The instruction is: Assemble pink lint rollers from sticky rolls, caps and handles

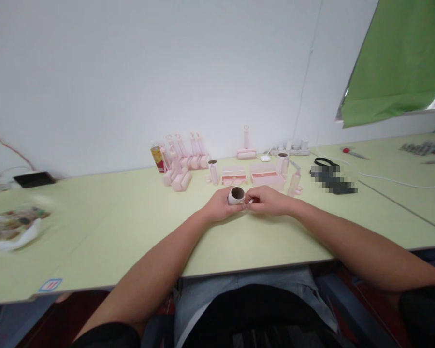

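My left hand [220,205] is wrapped round a white paper roll [236,195] with a brown hollow core, its open end tilted up toward me. Right beside it, my right hand [268,200] is closed in a pinch at the roll's edge. A small pale bit shows at those fingertips, too small to name. Just beyond my hands lie two open pink cases [234,176], a standing roll [213,172] on the left and another roll [282,163] on the right. A pink handle [295,182] stands to the right of my right hand.
Several pink lint rollers [181,178] stand at the back left beside a yellow-red packet [158,158]. One more lint roller [246,153] is by the wall, near a power strip [290,152]. A black strap [326,164] lies right; a plastic bag [12,229] lies far left.
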Available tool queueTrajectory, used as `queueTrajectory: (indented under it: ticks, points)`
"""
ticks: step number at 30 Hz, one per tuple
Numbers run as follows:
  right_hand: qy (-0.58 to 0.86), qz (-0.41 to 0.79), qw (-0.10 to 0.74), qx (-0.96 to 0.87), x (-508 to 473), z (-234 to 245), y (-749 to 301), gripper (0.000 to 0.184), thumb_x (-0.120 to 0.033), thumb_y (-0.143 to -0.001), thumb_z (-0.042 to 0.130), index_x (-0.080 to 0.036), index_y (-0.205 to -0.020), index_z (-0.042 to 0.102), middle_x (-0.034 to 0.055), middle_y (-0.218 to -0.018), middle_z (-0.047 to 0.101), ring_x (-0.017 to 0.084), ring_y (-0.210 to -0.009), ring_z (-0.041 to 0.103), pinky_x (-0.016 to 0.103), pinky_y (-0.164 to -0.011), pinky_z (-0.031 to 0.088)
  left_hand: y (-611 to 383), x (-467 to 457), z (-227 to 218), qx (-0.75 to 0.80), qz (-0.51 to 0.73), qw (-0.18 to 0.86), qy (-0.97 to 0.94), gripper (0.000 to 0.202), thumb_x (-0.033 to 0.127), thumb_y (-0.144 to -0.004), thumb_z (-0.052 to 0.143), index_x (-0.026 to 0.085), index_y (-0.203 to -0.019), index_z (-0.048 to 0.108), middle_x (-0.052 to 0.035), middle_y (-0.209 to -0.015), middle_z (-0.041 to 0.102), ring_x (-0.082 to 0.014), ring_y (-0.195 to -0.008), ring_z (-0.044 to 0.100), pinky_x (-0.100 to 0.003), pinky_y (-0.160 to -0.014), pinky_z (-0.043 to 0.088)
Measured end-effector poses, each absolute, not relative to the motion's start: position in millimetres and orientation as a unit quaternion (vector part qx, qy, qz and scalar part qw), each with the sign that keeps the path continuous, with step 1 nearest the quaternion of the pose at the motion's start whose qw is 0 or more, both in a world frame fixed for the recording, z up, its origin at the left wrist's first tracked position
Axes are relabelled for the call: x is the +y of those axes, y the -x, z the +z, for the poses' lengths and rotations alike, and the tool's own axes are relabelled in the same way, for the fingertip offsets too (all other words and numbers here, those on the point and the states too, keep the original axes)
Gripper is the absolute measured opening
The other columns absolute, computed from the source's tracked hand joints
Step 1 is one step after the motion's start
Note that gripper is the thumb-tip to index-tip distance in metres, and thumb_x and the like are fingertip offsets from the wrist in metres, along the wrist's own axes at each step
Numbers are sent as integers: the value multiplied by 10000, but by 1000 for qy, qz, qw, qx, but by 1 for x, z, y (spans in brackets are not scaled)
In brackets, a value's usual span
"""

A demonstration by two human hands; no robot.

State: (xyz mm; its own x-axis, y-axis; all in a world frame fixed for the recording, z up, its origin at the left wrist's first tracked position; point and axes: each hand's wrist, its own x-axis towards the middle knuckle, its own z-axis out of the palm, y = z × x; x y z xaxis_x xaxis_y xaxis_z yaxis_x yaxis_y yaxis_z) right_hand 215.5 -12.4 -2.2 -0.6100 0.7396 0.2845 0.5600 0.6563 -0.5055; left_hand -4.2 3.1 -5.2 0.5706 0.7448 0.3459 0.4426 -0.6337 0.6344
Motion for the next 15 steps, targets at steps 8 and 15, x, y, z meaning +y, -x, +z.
queueTrajectory:
  ticks: [8, 15]
  points:
    - [388, 186, 426, -796, -10, 0, -214, 100, -259, -822, 584, -174, -845, 632, 28, -803, 642, 150, -725, 566, 261, -669, 425, 5, 5, -7, 345, 305, 243, -854, 358, 444, -733, 711, 161, -940, 638, -11, -909, 668, -183, -824, 593, -294, -773, 451]
    - [330, 207, 497, -775, -12, -3, -213, 110, -297, -841, 620, -187, -848, 610, 89, -1017, 672, 195, -930, 636, 324, -813, 509, 6, 8, -11, 346, 310, 247, -851, 370, 424, -740, 713, 159, -991, 649, -35, -967, 690, -206, -869, 618, -332, -830, 477]
